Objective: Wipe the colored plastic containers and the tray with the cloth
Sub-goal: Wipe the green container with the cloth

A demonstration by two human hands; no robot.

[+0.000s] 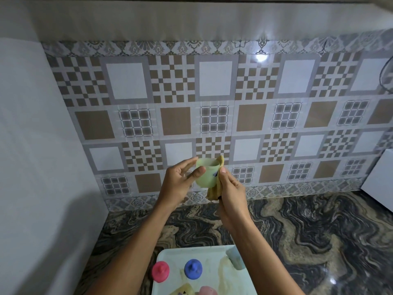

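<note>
Green plastic container (205, 174), likely light and slippery: left hand (177, 184) pinches its wall loosely; right hand (230, 188) clamps cloth (214, 191) against it.

Dim, soft picture; lamp glare on tiles (261, 57), edges bowed.

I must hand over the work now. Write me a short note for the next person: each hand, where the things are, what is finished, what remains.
Left hand: holds the pale green container up in front of the wall.
Right hand: presses the yellowish cloth against that container's side.
Tray on the counter: pink-lidded container, blue-lidded container, a pale blue one near the right arm, more cut off by the lower edge.
Done: cannot tell.
Left: tray shows yellowish smears; finish the green container.
</note>
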